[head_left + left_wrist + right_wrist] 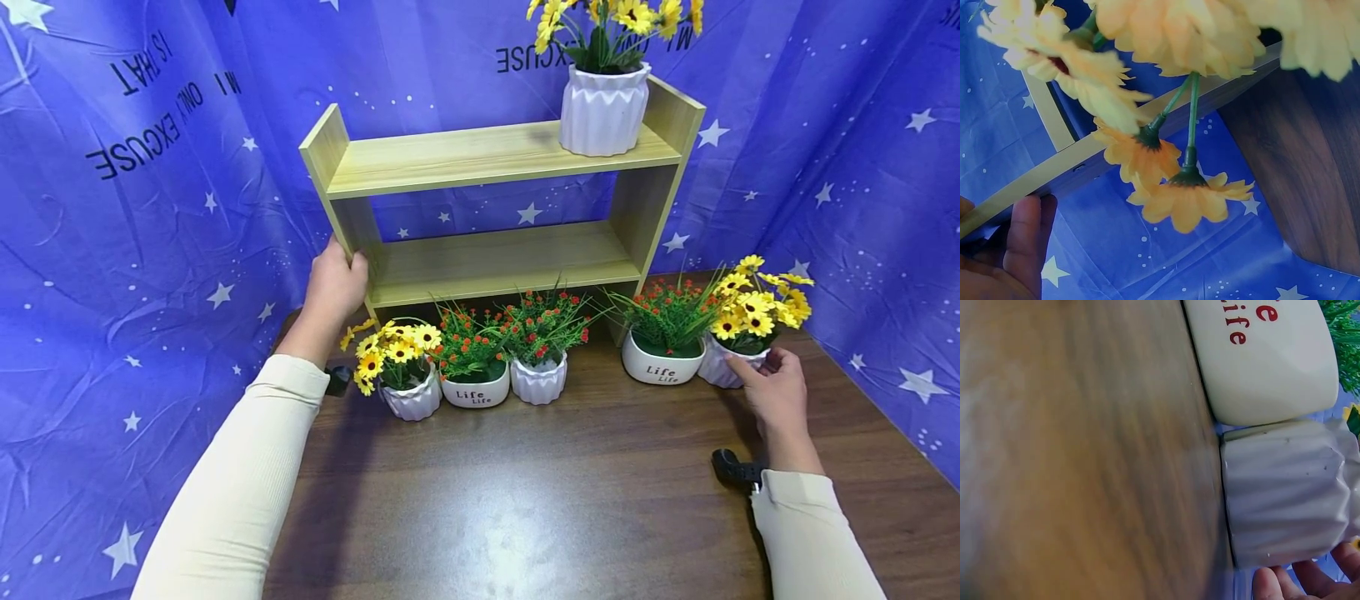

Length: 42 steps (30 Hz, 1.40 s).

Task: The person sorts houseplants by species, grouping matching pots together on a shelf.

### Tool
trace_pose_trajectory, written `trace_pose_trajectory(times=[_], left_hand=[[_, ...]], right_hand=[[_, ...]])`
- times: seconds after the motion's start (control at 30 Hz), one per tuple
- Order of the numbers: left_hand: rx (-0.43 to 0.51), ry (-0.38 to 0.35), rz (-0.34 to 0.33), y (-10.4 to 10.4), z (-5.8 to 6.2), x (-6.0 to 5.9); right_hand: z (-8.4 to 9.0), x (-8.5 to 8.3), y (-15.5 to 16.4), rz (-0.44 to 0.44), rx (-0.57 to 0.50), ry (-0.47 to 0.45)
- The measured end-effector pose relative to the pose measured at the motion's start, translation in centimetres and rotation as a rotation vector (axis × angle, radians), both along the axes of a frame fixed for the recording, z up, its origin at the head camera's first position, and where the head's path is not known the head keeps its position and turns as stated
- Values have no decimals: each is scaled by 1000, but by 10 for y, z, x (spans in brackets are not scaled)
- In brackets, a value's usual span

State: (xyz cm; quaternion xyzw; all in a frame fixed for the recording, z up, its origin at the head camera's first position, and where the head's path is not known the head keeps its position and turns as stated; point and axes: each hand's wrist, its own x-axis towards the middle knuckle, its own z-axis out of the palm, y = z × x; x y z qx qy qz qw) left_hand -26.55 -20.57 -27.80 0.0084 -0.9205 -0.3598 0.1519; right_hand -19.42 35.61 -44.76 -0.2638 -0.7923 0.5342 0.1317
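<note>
My left hand grips the left side panel of a light wooden two-tier shelf. In the left wrist view, the fingers lie along the panel's outer face. My right hand is at the right side of a ribbed white flowerpot with yellow flowers. Its fingers lie beside the pot, not visibly wrapped round it; contact is unclear. A white oval "Life" planter with red flowers stands close on that pot's left.
On the shelf top's right end stands a ribbed white pot of yellow flowers. Before the shelf, left to right, are a yellow-flower pot, a "Life" planter and a red-flower pot. Blue starry curtain surrounds the brown table.
</note>
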Motion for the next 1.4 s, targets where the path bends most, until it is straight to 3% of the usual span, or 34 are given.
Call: trace_pose_trajectory(times=[0.2,0.47,0.9,1.2,1.4], left_hand=[[9,8,2,-2,0,1],[5,30,7,-4,-3,1],[-7,44,14,-5,0,1],[-17,42,6,-3,-1,1],[-9,20,-5,-2,-1,1]], right_hand=[[-1,-7,-4,-13,14,13],[-8,-15,-14,-48,0,99],[-4,-20,-15,-97,-29,41],[-2,-13,-18,-227,-69,152],[14,-2,-17,-259,-80,232]])
